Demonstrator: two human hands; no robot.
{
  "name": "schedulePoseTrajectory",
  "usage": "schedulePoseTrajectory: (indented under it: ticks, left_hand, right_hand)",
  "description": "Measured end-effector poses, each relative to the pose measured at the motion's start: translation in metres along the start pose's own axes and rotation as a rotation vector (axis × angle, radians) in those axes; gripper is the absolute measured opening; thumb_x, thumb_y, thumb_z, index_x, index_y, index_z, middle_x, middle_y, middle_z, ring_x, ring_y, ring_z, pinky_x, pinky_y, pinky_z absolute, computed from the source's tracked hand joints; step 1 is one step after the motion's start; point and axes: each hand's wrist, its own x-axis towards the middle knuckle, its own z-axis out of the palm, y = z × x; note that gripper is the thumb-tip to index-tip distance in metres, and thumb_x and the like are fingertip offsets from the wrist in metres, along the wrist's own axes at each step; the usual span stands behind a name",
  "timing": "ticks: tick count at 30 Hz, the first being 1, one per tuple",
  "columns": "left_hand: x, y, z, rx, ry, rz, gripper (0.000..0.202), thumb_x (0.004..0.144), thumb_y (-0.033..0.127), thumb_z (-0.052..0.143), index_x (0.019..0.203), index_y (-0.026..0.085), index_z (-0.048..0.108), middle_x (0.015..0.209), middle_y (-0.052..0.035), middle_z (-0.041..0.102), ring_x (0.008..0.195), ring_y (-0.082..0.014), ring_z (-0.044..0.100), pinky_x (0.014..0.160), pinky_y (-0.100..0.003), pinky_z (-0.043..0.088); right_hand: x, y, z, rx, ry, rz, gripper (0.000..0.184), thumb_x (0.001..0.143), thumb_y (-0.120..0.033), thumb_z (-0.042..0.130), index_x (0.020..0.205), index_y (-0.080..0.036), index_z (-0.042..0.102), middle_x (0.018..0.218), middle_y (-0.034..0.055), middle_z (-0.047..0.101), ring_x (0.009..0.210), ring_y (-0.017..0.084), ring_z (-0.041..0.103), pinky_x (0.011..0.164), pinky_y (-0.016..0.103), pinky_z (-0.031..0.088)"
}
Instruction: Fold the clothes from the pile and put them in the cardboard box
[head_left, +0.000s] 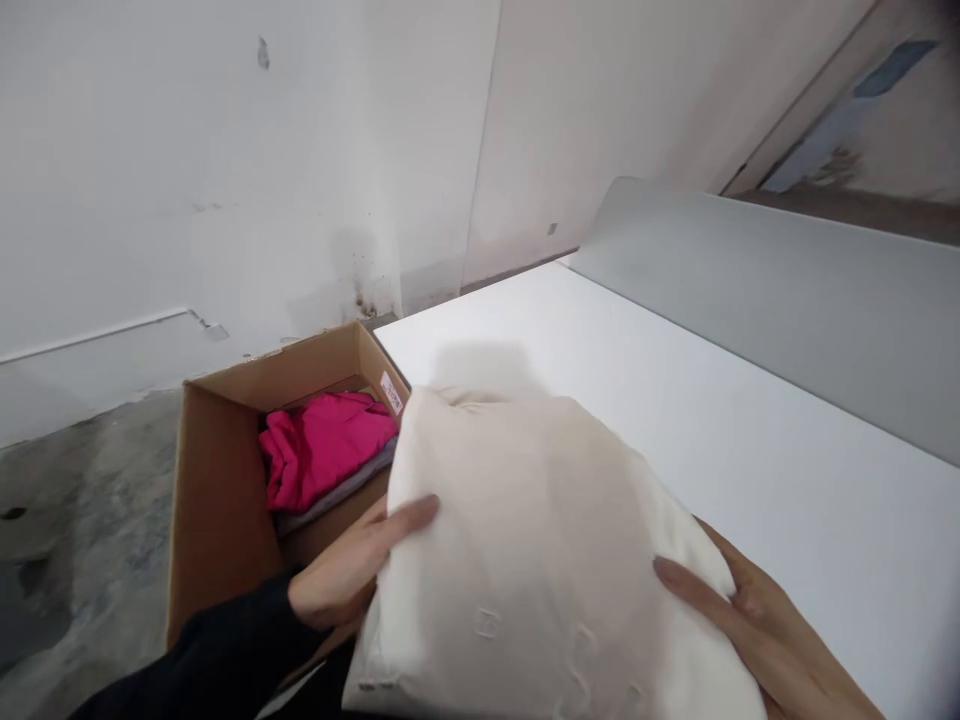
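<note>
A folded cream garment (pixel 525 520) with raised lettering near its lower edge is held up between my two hands. At its left edge my left hand (pixel 356 565) is closed, thumb on top and the other fingers hidden underneath. My right hand (pixel 761 625) grips the opposite edge, its thumb pressed on the fabric and its fingers mostly behind it. The cloth covers part of the white table (pixel 637 370) and the near right corner of a cardboard box (pixel 225 540).
Inside the open box lie a bright pink garment (pixel 322 445) and a grey cloth (pixel 352 487) under it. A grey panel (pixel 757 290) runs along the table's far right edge. White walls (pixel 225 150) stand behind, and bare concrete floor (pixel 112 510) lies at left.
</note>
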Motion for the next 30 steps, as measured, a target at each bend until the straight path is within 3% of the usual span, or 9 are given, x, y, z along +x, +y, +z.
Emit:
schedulePoseTrajectory:
  ticks: [6,10,13,18,23,26,28,30]
  left_hand:
    - [-0.018,-0.002,-0.053,-0.094,0.399,0.049,0.068,0.079,0.038,0.071,0.138,0.015,0.049,0.112,-0.0141,0.071,0.095,-0.0298,0.07,0.081,-0.04,0.057]
    - [-0.018,-0.012,-0.088,-0.136,0.559,0.067,0.062,0.085,0.038,0.065,0.14,0.016,0.047,0.113,-0.0129,0.071,0.097,-0.0258,0.07,0.082,-0.035,0.057]
    - [-0.015,-0.021,-0.108,-0.156,0.619,0.053,0.064,0.086,0.041,0.063,0.142,0.017,0.044,0.109,-0.0129,0.073,0.095,-0.0247,0.071,0.08,-0.034,0.058]
    - [-0.015,-0.027,-0.127,-0.257,0.587,-0.009,0.068,0.087,0.041,0.062,0.145,0.017,0.038,0.104,-0.0143,0.074,0.091,-0.0274,0.072,0.075,-0.037,0.059]
    - [-0.022,0.002,-0.147,-0.205,0.727,0.123,0.062,0.087,0.04,0.062,0.143,0.022,0.042,0.105,-0.0114,0.074,0.089,-0.0266,0.072,0.077,-0.039,0.06]
    - [-0.016,0.029,-0.173,-0.112,0.767,0.248,0.053,0.087,0.039,0.061,0.137,0.022,0.049,0.111,-0.0113,0.071,0.096,-0.0256,0.071,0.083,-0.038,0.059]
    - [-0.003,0.041,-0.197,-0.009,0.797,0.302,0.056,0.089,0.033,0.059,0.141,0.022,0.042,0.128,-0.0133,0.062,0.109,-0.0254,0.065,0.09,-0.038,0.055]
    - [0.013,0.043,-0.221,0.168,0.877,0.333,0.072,0.089,0.034,0.057,0.15,0.021,0.02,0.149,-0.0171,0.041,0.129,-0.0284,0.05,0.101,-0.043,0.047]
  right_hand:
    - [0.033,-0.054,0.06,-0.233,-0.126,-0.28,0.07,0.075,-0.056,0.063,0.137,-0.025,0.05,0.131,0.0124,0.061,0.112,0.035,0.063,0.089,0.045,0.057]
    - [0.054,-0.076,0.111,-0.384,-0.289,-0.505,0.061,0.08,-0.044,0.057,0.136,-0.022,0.049,0.132,0.01,0.06,0.115,0.031,0.06,0.097,0.045,0.049]
    - [0.068,-0.081,0.149,-0.523,-0.388,-0.579,0.059,0.081,-0.03,0.053,0.138,-0.018,0.046,0.13,0.0117,0.061,0.115,0.031,0.06,0.097,0.046,0.047]
    - [0.085,-0.083,0.196,-0.685,-0.496,-0.691,0.055,0.078,-0.013,0.048,0.133,-0.019,0.051,0.126,0.0095,0.064,0.113,0.03,0.061,0.093,0.042,0.047]
    - [0.11,-0.108,0.232,-0.641,-0.481,-0.856,0.055,0.08,-0.013,0.05,0.134,-0.019,0.05,0.13,0.0079,0.061,0.118,0.029,0.058,0.099,0.042,0.045]
    - [0.135,-0.129,0.258,-0.647,-0.406,-0.897,0.06,0.081,-0.012,0.05,0.141,-0.018,0.042,0.136,0.0092,0.055,0.123,0.029,0.054,0.104,0.043,0.042]
    - [0.147,-0.134,0.267,-0.678,-0.349,-0.892,0.064,0.08,-0.01,0.05,0.143,-0.012,0.038,0.142,0.0153,0.048,0.13,0.031,0.047,0.108,0.046,0.038]
    - [0.152,-0.129,0.265,-0.705,-0.352,-0.938,0.063,0.08,-0.009,0.051,0.142,-0.007,0.038,0.146,0.0206,0.041,0.136,0.031,0.039,0.111,0.047,0.035]
